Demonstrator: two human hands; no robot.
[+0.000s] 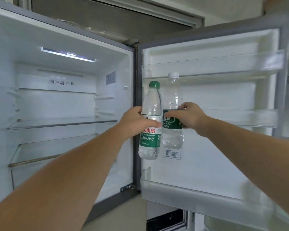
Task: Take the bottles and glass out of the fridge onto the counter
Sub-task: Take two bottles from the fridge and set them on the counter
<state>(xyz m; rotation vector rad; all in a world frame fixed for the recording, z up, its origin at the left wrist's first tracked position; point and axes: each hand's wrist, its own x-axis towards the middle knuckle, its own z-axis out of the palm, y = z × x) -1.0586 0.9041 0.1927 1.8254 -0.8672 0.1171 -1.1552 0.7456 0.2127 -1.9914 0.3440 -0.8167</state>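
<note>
We hold two clear water bottles upright, side by side, in front of the open fridge door (223, 147). Our left hand (133, 124) is wrapped around the green-capped bottle (149, 140) — its label green, white and red. Our right hand (188, 116) is closed on the white-capped bottle (173, 135), across its dark green label.

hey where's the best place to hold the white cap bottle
Hold the white-cap bottle around its labelled middle, coming from its right side, as the right hand does. It stands upright, the body is round there, and the green-cap bottle in the left hand crowds its left.
</note>
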